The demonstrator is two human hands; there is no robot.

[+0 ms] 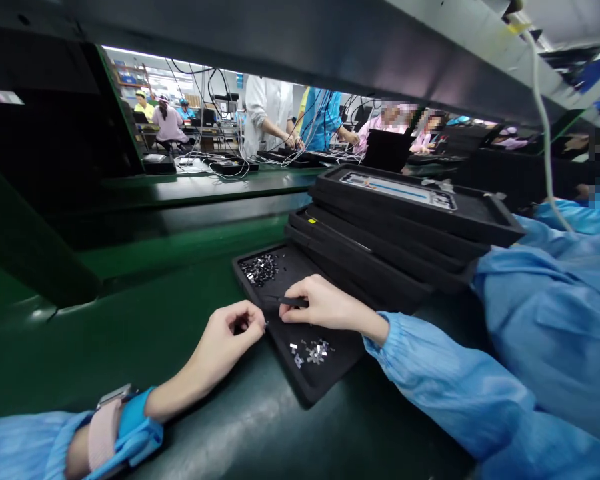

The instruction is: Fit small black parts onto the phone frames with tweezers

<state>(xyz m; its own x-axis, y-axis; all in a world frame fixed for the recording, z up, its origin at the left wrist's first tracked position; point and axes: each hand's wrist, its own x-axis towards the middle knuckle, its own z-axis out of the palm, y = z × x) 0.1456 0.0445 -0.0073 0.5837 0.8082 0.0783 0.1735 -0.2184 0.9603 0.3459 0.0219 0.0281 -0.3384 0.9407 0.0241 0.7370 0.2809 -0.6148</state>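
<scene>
Along the smooth dark-green counter [180, 287], the left hand [225, 337] pinches a tiny greyish piece [265, 325] by a shallow black rectangular tray [343, 353] holding small black pieces [264, 269] and flat silvery pieces [316, 351]; over it, the right hand's [325, 303] grip clasps slim black tweezers [295, 302]

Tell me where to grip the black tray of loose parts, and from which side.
I'd grip the black tray by its raised rim, near end and left side, coming from near left: stacked trays crowd its right. Keep it level; loose parts lie inside.
</scene>
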